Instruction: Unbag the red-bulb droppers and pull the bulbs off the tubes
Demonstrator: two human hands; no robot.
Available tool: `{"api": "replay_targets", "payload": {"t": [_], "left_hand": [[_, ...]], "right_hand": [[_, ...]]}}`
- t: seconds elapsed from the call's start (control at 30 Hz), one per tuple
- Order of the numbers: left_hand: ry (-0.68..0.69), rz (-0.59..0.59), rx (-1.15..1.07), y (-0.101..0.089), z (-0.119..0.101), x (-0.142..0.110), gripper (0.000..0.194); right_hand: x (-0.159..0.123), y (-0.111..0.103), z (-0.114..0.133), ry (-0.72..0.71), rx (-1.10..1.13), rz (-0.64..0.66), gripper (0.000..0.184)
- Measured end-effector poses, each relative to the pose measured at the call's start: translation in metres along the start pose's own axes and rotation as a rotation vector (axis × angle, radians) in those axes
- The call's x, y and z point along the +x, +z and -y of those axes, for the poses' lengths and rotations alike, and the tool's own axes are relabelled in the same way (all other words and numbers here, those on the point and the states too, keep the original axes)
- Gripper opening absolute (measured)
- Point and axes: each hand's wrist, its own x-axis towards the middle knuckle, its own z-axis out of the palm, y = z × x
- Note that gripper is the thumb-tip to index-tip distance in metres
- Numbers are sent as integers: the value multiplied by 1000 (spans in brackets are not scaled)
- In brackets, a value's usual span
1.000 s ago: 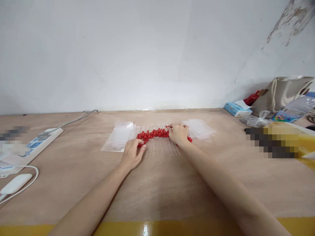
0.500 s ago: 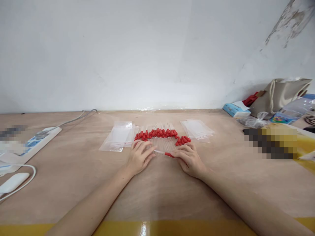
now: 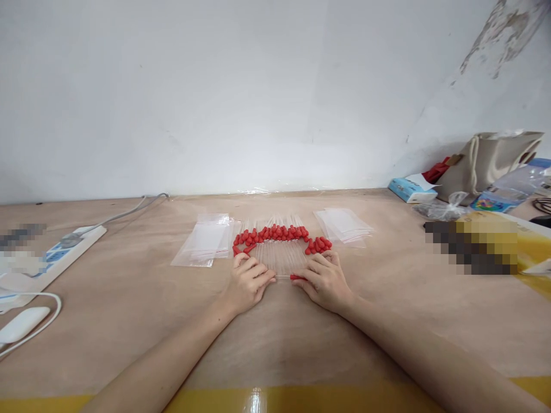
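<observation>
Close to me lies a clear dropper tube, roughly level, its right end meeting a red rubber bulb. My left hand pinches the tube's left end between thumb and fingers. The bulb sits in the closed fingertips of my right hand, which partly cover it. Just beyond the hands, a row of clear tubes lies side by side. A heap of red rubber bulbs runs across their far part, with more bulbs by my right fingers and a few near my left knuckles.
Clear zip bags lie in a left stack and a right stack. Far left is a power strip with a cable and a white charger. At right stand a blue tissue box, a canvas bag and yellow packaging.
Both hands have come slightly nearer to me, and the tube between them has levelled out. Less of the red bulb shows now. Red bulbs beside my left knuckles have come into view.
</observation>
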Motion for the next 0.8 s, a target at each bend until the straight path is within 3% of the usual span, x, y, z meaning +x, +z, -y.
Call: {"api": "replay_targets", "payload": {"t": [0.2,0.47,0.6,0.7,0.8], "left_hand": [[-1,3,-3,-1,0,-1,16],[-23,-14,-41,-2,6,-5,17],[-151,-97,-84,2,20,-14,20],[-230,-122,-121,8,24,-15,32],[-260,-160,-89,13,24,-10,39]], "right_hand": [[1,-4,1,-6,-19,28,24],[-4,-8,-7,-24,7,20,19],[-10,-11,-26,130,124,-75,15],[-7,-11,-34,251,276,-200,21],[-3,-10,-38,326,287,-274,26]]}}
